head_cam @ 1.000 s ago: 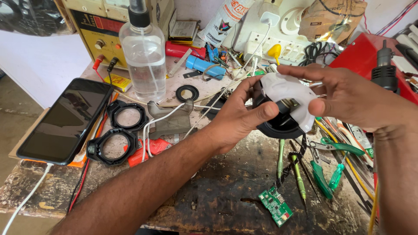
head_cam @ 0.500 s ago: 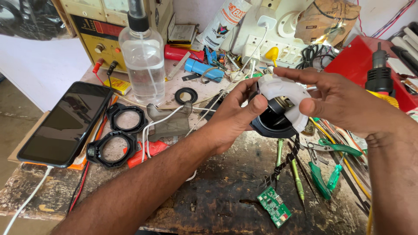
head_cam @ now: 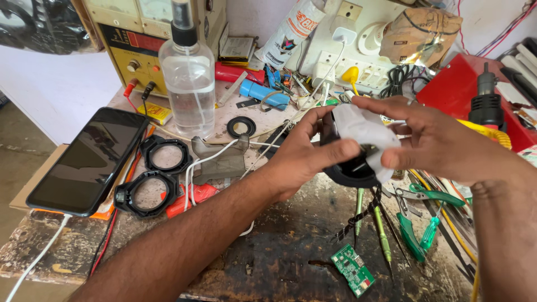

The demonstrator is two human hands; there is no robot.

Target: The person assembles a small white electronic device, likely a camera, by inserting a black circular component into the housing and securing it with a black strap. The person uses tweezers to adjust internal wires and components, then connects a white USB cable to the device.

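Note:
My left hand (head_cam: 305,154) grips a round black casing (head_cam: 349,170) from its left side, thumb across the front. My right hand (head_cam: 442,140) presses a white cloth or tissue (head_cam: 363,128) over the top and front of that casing. A thin black braided strap (head_cam: 361,215) hangs below it. Both hands are held above the middle of the worn workbench (head_cam: 279,257). The inside of the casing is mostly hidden by the cloth and fingers.
A black phone (head_cam: 89,159) on a white cable lies at the left, beside two black rings (head_cam: 148,176). A clear spray bottle (head_cam: 187,78) stands behind. Green screwdrivers (head_cam: 383,235), green-handled pliers (head_cam: 419,223) and a small green circuit board (head_cam: 352,271) lie below the hands. A red box (head_cam: 464,95) sits at right.
The white cloth has slid down over the front of the black casing, covering its opening. Both hands stay in about the same place above the bench.

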